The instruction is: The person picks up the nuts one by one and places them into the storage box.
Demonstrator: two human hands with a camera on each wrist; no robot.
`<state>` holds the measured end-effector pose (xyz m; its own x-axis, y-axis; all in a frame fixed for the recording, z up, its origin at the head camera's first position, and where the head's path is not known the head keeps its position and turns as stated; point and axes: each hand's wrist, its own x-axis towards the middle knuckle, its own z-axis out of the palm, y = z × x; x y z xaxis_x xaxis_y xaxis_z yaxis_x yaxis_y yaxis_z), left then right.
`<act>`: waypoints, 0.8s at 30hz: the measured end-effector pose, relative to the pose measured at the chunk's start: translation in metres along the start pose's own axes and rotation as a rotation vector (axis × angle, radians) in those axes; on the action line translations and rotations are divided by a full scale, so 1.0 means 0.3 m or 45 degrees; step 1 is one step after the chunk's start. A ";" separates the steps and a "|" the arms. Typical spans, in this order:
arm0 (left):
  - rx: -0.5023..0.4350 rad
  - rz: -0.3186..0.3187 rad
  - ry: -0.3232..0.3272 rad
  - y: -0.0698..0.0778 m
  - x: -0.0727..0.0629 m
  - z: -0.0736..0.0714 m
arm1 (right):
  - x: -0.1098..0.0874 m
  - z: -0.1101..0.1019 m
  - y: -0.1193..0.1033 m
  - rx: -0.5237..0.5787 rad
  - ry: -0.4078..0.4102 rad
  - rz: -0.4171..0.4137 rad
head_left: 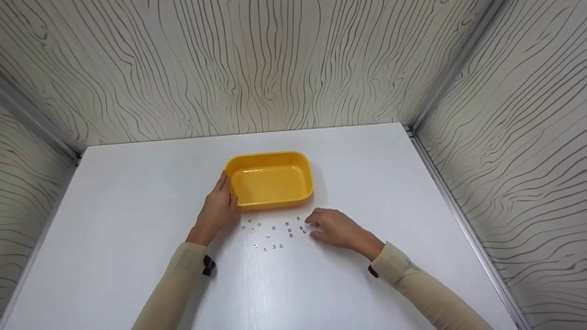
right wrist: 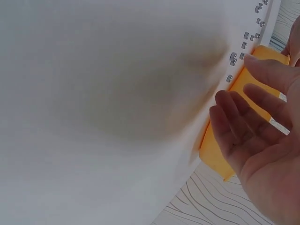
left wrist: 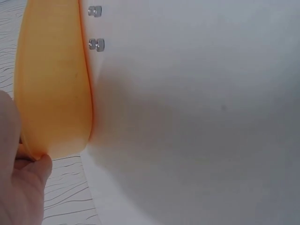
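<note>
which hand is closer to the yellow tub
The left: the left hand grips the left end of the yellow tub. The right hand is apart from it, off its near right corner, beside the small metal pieces.

Forearms [head_left: 172, 286] angled inward, left fingers [head_left: 221, 181] in a grip, right fingers [right wrist: 226, 112] loosely curved

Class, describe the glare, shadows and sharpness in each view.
Head: bright glints inside the yellow tray, metal nuts too small to show detail; left wrist: a broad, soft-edged shadow on the white table; right wrist: a diffuse shadow beside the right hand.
</note>
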<state>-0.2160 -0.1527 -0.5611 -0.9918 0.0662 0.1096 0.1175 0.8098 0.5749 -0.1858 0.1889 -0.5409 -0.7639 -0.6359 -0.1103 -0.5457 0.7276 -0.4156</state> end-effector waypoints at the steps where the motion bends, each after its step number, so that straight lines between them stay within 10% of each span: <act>1: 0.003 0.004 0.008 0.000 0.000 0.001 | 0.001 0.002 -0.004 -0.015 0.007 -0.019; 24: 0.008 -0.069 -0.038 0.006 0.003 0.005 | 0.037 0.012 -0.030 -0.245 -0.039 -0.256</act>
<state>-0.2167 -0.1504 -0.5613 -0.9978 0.0390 0.0542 0.0630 0.8164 0.5741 -0.1880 0.1743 -0.5417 -0.6241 -0.7781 -0.0714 -0.7432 0.6194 -0.2532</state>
